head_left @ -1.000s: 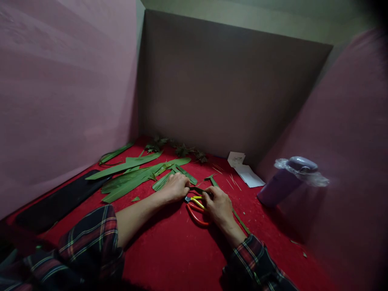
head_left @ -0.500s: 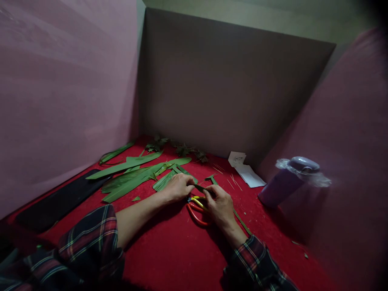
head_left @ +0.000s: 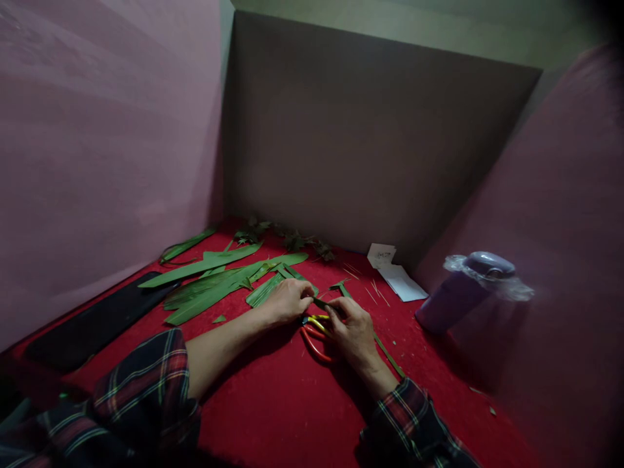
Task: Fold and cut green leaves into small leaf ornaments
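Observation:
My left hand (head_left: 285, 301) and my right hand (head_left: 351, 331) meet at the middle of a red cloth-covered table (head_left: 273, 403). Both pinch a narrow green leaf strip (head_left: 320, 303) stretched between their fingertips. The strip's long tail (head_left: 387, 354) trails off to the right past my right wrist. Right under the hands lie scissors (head_left: 314, 335) with red and yellow handles. Long green leaves (head_left: 214, 286) are spread just left of my left hand.
A black flat slab (head_left: 92, 325) lies at the left edge. White papers (head_left: 397, 276) sit near the back wall, with dried leaf bits (head_left: 292, 242) along it. A purple cup (head_left: 455, 296) with a plastic-wrapped lid stands at the right. Cardboard walls enclose three sides.
The hands stay together over the scissors; my fingers have shifted slightly along the leaf strip, lifting it a little off the cloth. Nothing else has moved.

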The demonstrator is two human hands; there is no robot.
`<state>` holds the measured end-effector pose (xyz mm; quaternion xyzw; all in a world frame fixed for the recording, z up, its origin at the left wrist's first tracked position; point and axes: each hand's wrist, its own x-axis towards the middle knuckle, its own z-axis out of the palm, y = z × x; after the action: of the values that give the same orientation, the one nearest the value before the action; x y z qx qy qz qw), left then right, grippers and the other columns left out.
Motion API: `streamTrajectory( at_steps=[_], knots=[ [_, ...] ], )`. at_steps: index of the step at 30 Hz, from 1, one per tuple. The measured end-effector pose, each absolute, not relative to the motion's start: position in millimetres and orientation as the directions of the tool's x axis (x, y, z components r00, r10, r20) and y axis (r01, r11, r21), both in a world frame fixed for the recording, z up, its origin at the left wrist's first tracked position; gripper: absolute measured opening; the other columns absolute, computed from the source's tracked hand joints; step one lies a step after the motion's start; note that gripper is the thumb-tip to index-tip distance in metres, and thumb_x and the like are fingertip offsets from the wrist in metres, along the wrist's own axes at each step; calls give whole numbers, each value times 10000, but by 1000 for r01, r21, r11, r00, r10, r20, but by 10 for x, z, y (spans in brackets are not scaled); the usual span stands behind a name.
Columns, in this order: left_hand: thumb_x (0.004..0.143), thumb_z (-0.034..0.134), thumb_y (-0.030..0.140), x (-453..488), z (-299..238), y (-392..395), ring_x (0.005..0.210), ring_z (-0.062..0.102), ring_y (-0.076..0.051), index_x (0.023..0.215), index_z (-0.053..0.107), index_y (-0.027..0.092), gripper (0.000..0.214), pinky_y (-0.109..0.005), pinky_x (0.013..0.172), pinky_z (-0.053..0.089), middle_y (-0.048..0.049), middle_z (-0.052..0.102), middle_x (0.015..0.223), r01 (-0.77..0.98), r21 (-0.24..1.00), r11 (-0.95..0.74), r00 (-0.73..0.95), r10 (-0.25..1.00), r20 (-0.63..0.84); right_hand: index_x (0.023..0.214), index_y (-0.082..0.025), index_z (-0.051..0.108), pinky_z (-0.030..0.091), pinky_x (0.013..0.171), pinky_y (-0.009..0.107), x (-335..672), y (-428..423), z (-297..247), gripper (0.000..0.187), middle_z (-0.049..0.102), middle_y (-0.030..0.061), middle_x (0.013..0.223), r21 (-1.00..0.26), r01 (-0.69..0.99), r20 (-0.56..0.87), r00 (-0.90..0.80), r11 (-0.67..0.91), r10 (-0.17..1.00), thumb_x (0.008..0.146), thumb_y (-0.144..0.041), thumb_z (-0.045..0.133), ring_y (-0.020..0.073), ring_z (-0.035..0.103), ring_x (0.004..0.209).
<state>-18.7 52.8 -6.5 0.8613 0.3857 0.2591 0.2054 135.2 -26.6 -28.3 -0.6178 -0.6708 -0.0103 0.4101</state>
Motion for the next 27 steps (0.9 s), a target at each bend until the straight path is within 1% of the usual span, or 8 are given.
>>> streamTrajectory(
  at_steps=[5, 12, 18, 22, 27],
  knots=[
    [724, 459, 214, -193, -54, 513, 659, 553, -121, 737, 656, 200, 198, -215, 580, 346, 0, 651, 698, 561, 544, -624, 582, 765, 276, 751, -194, 607, 372, 603, 254, 1353, -270, -276, 153, 597, 25, 699, -486, 838, 562, 84, 247, 823, 825, -267, 494, 166, 531, 658],
    [689, 456, 182, -196, -54, 502, 604, 538, -110, 706, 632, 201, 178, -209, 529, 319, 10, 637, 663, 574, 543, -613, 576, 773, 264, 749, -194, 611, 375, 594, 252, 1347, -281, -282, 155, 591, 22, 688, -487, 841, 556, 91, 235, 826, 822, -265, 494, 162, 529, 650],
    [693, 454, 197, -188, -61, 508, 632, 544, -122, 721, 641, 194, 189, -220, 556, 336, -7, 644, 696, 615, 531, -583, 552, 799, 239, 754, -195, 607, 376, 607, 251, 1336, -286, -279, 138, 594, 20, 711, -489, 835, 562, 82, 251, 823, 826, -254, 504, 159, 534, 664],
    [701, 450, 214, -181, -60, 509, 642, 547, -126, 717, 645, 184, 198, -219, 567, 344, -13, 644, 693, 633, 545, -549, 535, 820, 205, 742, -196, 606, 374, 597, 250, 1334, -282, -283, 136, 576, 11, 681, -491, 829, 568, 72, 267, 820, 825, -249, 513, 157, 525, 646],
    [688, 446, 198, -181, -84, 526, 633, 541, -126, 706, 641, 188, 196, -218, 560, 340, -9, 639, 679, 626, 552, -551, 530, 820, 218, 746, -197, 604, 374, 583, 248, 1331, -282, -283, 125, 578, 15, 684, -494, 822, 573, 60, 285, 818, 823, -249, 521, 159, 525, 641]
  ],
)
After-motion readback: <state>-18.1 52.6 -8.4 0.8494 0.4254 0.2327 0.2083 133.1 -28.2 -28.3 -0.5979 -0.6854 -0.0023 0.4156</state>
